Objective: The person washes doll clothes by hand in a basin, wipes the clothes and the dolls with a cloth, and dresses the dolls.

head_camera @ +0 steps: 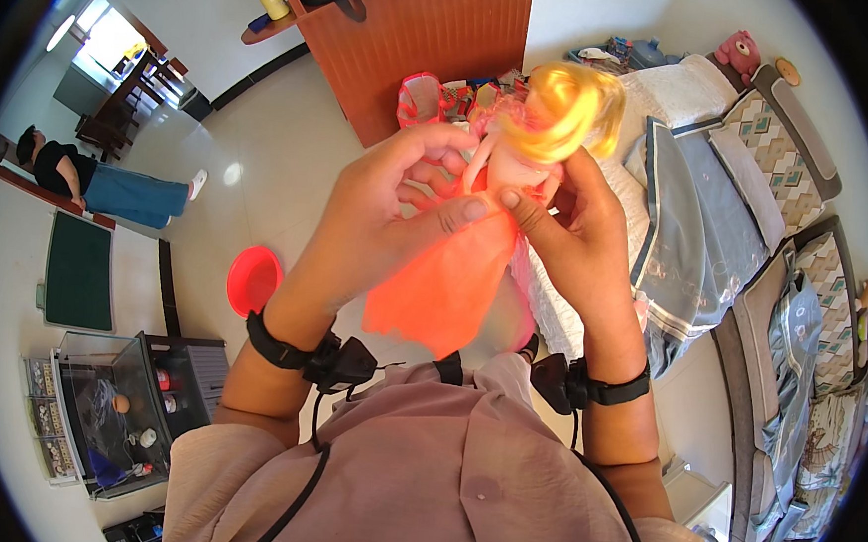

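Observation:
A doll (519, 164) with long yellow hair (563, 115) is held up in front of my chest, its bare back towards me. An orange-pink sheer skirt (440, 286) hangs from its waist. My left hand (401, 194) pinches the skirt's waist with the thumb, its fingers spread along the doll's side and arm. From the other side, my right hand (578, 228) grips the waist, thumb on the fabric at the back and fingers behind the body. The doll's face is hidden, and its hair is blurred. Black straps with small devices circle both wrists.
A pink basin (254, 281) sits on the tiled floor at left. Another person (104, 180) stands by the doorway. Red bags (420, 100) lie against a wooden partition (426, 39). Covered sofas (714, 206) line the right side; a glass-topped cabinet (112, 415) stands at lower left.

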### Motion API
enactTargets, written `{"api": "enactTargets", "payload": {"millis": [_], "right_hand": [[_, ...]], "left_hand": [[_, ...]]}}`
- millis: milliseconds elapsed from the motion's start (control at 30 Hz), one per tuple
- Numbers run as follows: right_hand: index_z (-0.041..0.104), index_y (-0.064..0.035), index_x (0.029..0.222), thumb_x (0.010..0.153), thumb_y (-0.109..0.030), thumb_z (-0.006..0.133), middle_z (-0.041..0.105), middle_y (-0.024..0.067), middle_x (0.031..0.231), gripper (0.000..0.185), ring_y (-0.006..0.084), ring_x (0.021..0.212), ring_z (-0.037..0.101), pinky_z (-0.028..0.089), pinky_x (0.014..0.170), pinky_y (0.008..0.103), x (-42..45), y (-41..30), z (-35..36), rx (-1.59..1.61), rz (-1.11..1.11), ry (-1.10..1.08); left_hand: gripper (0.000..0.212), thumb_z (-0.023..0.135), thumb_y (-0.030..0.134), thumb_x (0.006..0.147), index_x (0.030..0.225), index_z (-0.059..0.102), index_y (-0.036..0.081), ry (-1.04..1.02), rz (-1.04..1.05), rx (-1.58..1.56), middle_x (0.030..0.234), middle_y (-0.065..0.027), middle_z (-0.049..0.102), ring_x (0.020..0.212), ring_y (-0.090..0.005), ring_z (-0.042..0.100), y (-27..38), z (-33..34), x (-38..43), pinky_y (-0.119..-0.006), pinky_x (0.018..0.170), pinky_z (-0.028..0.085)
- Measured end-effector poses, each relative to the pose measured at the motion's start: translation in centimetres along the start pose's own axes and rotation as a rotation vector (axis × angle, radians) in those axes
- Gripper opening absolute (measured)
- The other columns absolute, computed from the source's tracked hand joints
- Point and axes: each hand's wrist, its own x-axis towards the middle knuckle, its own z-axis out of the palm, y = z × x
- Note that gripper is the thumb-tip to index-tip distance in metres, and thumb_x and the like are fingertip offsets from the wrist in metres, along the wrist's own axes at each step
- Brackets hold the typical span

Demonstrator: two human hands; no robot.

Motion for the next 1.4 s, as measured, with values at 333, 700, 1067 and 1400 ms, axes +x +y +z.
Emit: {"api": "enactTargets", "payload": {"millis": [333,700,1067,1400], "right_hand": [[0.048,-0.0018,0.126,0.081,0.004,0.062,0.061,0.0037,0.087,0.047,0.0072,0.08,0.057,0.047,0.067,0.0206,1.9,-1.5,-1.7,0.246,0.251,-0.328],[0.053,-0.0046,0.124,0.081,0.007,0.059,0.063,0.0027,0.084,0.045,0.0065,0.07,0.057,0.045,0.062,0.0198,5.0,-1.3,-3.9,0.313,0.292,-0.463],[0.056,-0.0017,0.118,0.081,0.004,0.061,0.045,0.0091,0.123,0.038,0.02,0.11,0.052,0.044,0.094,0.0314,6.7,0.0,-4.7,0.358,0.015,-0.548],[0.048,0.0022,0.125,0.086,0.002,0.059,0.047,0.0116,0.125,0.04,0.0218,0.114,0.052,0.045,0.095,0.0328,6.7,2.4,-3.7,0.437,0.009,-0.426]], "left_hand": [[0.042,0.066,0.013,0.085,0.12,0.046,-0.001,0.08,-0.238,-0.533,0.097,-0.0031,0.058,0.082,-0.0066,0.056,-3.1,1.3,0.4,-0.022,0.076,0.046],[0.035,0.063,0.011,0.087,0.118,0.05,0.0,0.03,-0.276,-0.51,0.105,-0.0032,0.06,0.095,-0.0078,0.057,-2.1,2.2,2.3,-0.021,0.083,0.046],[0.041,0.066,0.021,0.087,0.119,0.05,0.001,0.067,-0.333,-0.611,0.102,-0.0006,0.06,0.089,-0.005,0.056,-1.4,2.7,3.5,-0.018,0.073,0.044],[0.037,0.067,0.016,0.085,0.116,0.051,0.002,0.158,-0.249,-0.666,0.096,-0.002,0.06,0.088,-0.0084,0.058,-0.4,3.9,4.0,-0.022,0.078,0.046]]}}
